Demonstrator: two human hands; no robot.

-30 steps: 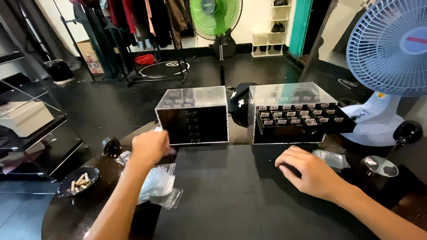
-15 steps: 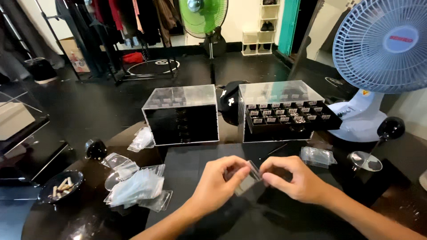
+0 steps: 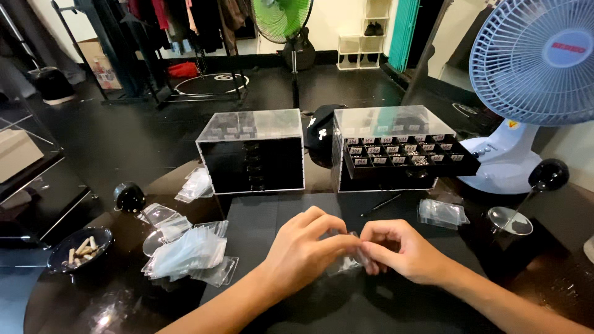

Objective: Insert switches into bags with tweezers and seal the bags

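a dark room with a clothes rack and a green fan (image 3: 281,18) at the back; in front is a round black tabletop (image 3: 309,309). near its front edge, in the middle, the left hand (image 3: 303,250) and the right hand (image 3: 399,250) meet, and both pinch one small clear bag (image 3: 346,263) between the fingertips, so each grip is closed on it. the bag is just above the tabletop. a pile of clear bags (image 3: 189,253) lies toward the left edge, beside a small dish (image 3: 80,247). at the far edge stand two clear boxes: the left box (image 3: 253,151) has its drawers shut, the right box (image 3: 390,145) has one drawer (image 3: 408,158) pulled out. a white and blue fan (image 3: 532,68) stands at the right edge.
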